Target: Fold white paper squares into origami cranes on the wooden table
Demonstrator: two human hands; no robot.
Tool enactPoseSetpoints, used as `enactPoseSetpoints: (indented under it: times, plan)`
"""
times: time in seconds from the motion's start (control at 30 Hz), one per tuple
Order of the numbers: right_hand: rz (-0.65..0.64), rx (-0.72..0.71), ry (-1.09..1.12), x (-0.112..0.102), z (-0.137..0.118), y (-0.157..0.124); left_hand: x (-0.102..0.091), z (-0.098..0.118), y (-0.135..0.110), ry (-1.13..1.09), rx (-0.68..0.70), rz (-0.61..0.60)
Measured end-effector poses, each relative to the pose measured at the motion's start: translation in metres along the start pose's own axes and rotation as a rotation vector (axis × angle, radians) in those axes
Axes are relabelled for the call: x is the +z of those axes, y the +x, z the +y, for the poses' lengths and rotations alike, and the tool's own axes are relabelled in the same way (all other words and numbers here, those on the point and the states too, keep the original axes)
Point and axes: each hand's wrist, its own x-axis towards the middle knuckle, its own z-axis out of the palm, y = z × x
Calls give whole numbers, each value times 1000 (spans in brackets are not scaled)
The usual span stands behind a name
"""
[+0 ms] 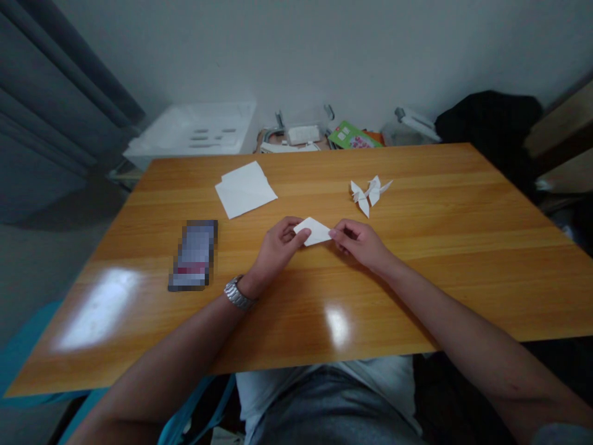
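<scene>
Head view: a seated person works at a honey-coloured wooden tabletop (pixel 430 272), with the folded white paper (pixel 315 231) as the reference point, held just above the table at the centre of the view. The left hand (pixel 278 246), a metal link wristwatch (pixel 237 293) on its wrist, is closed on the paper's left end. The right hand (pixel 359 242) is closed on its right end, fingers curled and pinching. The paper is a flat, pointed form with visible creases, showing no wings or neck. Beyond it and to the right stand two white origami cranes (pixel 370 194), close together, touching or nearly so, with their folding complete as far as can be seen: wings, necks and tails are all formed. Beyond the held paper and to the left lie loose white paper sheets (pixel 245 190), flat, slightly offset, with no shaping evident, so that stock remains unfolded. Further left of the held paper lies a flat pixelated slab (pixel 193 254), its details obscured. Well beyond the held paper, past the table's far edge, sit a white plastic bin (pixel 189 133) and a green booklet (pixel 354 136). Tally: two cranes formed, one piece in hand, loose sheets unworked.
</scene>
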Motion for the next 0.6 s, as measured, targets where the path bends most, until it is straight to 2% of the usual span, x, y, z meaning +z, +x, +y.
enactPoseSetpoints:
  times: [0.1,0.2,0.3,0.47,0.6]
  plan:
    - [79,12,64,1,-1,1,2,-4,0,-84,-31,-33]
    - [89,12,93,2,-1,0,3,-5,-1,-97,-54,-68]
    - [29,2,86,5,-1,-1,3,-4,-1,-124,-55,-50]
    - [-167,0,-4,8,2,-4,2,-2,0,-126,-45,-14]
    - [-166,10,-15,9,0,-5,2,-3,0,-65,-19,-46]
